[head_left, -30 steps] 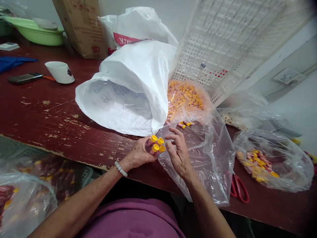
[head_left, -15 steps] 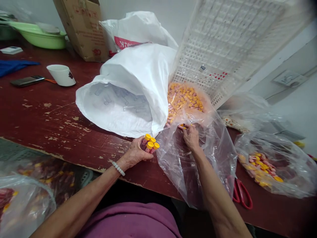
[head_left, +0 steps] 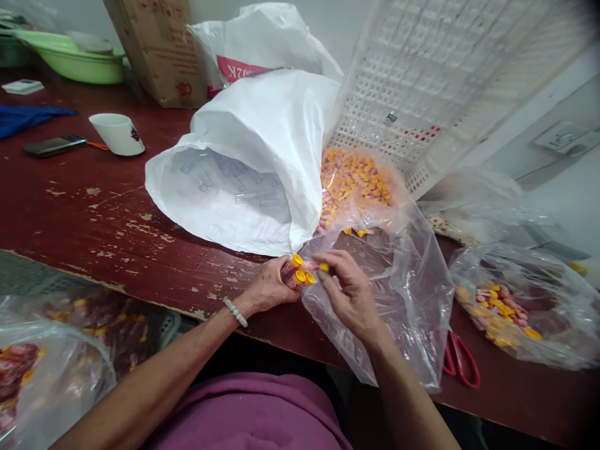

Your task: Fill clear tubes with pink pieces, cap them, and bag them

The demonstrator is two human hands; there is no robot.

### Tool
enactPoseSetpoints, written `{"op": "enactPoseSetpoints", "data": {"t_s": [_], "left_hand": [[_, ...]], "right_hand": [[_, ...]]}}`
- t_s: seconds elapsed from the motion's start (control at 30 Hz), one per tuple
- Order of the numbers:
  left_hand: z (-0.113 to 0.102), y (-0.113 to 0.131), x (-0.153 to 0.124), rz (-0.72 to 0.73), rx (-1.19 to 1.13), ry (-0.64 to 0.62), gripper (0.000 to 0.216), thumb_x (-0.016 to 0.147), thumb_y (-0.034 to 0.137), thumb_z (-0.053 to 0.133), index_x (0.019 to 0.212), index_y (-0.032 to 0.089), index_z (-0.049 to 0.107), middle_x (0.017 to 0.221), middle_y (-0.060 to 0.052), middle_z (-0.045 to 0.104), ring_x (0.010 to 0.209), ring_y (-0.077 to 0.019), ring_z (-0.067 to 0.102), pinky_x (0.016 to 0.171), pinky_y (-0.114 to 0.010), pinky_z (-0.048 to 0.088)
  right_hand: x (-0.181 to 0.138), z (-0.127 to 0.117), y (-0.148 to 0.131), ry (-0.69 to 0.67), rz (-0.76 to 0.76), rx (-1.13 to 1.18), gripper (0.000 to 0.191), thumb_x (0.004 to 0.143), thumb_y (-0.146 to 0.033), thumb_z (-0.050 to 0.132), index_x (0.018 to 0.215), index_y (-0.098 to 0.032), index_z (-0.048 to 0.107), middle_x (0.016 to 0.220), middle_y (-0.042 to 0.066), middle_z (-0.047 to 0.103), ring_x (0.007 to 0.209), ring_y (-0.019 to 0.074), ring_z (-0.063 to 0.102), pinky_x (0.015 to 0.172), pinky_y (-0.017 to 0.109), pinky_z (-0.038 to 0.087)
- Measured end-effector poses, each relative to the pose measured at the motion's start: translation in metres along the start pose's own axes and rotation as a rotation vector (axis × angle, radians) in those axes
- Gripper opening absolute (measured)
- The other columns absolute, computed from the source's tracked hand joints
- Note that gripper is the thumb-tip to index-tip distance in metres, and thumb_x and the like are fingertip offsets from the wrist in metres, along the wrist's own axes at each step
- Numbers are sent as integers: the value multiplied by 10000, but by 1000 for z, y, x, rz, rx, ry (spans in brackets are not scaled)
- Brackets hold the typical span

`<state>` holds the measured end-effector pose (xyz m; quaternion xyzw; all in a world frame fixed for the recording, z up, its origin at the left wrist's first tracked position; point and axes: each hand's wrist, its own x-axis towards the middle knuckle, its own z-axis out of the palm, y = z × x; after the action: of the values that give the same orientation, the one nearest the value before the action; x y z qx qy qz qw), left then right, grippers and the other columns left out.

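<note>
My left hand (head_left: 267,289) is closed round a bundle of small yellow-capped tubes (head_left: 297,276) near the table's front edge. My right hand (head_left: 349,289) pinches one more yellow-capped tube (head_left: 313,267) and holds it against the bundle. Both hands are at the mouth of a clear plastic bag (head_left: 398,300), whose far end holds a heap of the same tubes (head_left: 354,182). Two loose tubes (head_left: 355,232) lie inside the bag just beyond my fingers.
A big white bag (head_left: 253,169) with clear empty tubes lies behind my hands. A white plastic crate (head_left: 435,81) leans at the right. Another clear bag of tubes (head_left: 515,306) and red scissors (head_left: 462,362) lie right. A cup (head_left: 117,133), phone (head_left: 49,145), box, green basin stand left.
My right hand reached into the clear bag, picked up a tube and came back to the bundle in my left hand. The left hand stayed in place.
</note>
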<state>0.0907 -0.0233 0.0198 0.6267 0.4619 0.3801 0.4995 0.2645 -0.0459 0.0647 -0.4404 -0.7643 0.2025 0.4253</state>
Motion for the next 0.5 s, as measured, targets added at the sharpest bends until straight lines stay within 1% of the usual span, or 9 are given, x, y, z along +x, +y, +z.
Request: {"op": "enactPoseSetpoints", "data": {"t_s": [0.07,0.13,0.17,0.23,0.3,0.37,0.4,0.5], "left_hand": [[2,1,-3,66,126,17,303,537,128,637,837,144,600,748,9,604,654,-127,512,586,-223,379],[2,2,-5,109,176,19,258,556,127,615,812,149,596,727,11,597,633,-120,493,577,-222,368],[1,2,-6,119,182,17,236,559,125,609,793,150,589,715,14,590,621,-115,481,567,-218,360],[-1,1,-7,120,180,15,220,561,131,617,778,150,585,706,19,578,613,-109,467,551,-211,350],[-3,-2,-8,100,170,30,262,546,144,649,803,148,596,709,23,573,617,-110,467,546,-207,350],[-4,-5,-8,86,132,25,306,537,153,676,835,144,608,723,20,579,631,-114,475,556,-207,364],[-4,-6,-8,85,97,11,307,544,160,682,843,139,613,732,14,585,640,-117,481,565,-209,374],[-3,-10,-7,66,-32,-19,273,586,180,681,846,121,624,760,-10,604,674,-126,504,601,-220,406]], "right_hand": [[0,9,-16,-83,-92,-22,290,880,-163,479,1125,-265,597,1043,56,591,987,164,575,847,322,485],[2,13,-21,-115,-118,-44,357,873,-147,481,1200,-273,550,1088,64,591,1011,174,567,849,336,490],[2,13,-21,-109,-115,-53,382,869,-153,492,1231,-271,523,1123,70,585,1027,182,562,854,346,490],[3,12,-19,-48,-93,-60,381,864,-179,509,1236,-261,502,1169,77,567,1049,194,553,851,359,489],[1,12,-19,29,-68,-84,291,872,-203,501,1156,-255,538,1170,78,548,1074,202,536,870,377,477],[-3,16,-20,46,-60,-147,202,873,-241,506,1061,-256,579,1188,78,519,1128,221,496,937,423,434],[-6,19,-21,17,-64,-182,197,862,-273,530,1050,-259,588,1212,80,502,1156,236,472,972,451,405],[-12,30,-20,-120,-73,-241,285,809,-351,609,1085,-281,592,1295,76,451,1217,275,415,1022,508,345]]}}
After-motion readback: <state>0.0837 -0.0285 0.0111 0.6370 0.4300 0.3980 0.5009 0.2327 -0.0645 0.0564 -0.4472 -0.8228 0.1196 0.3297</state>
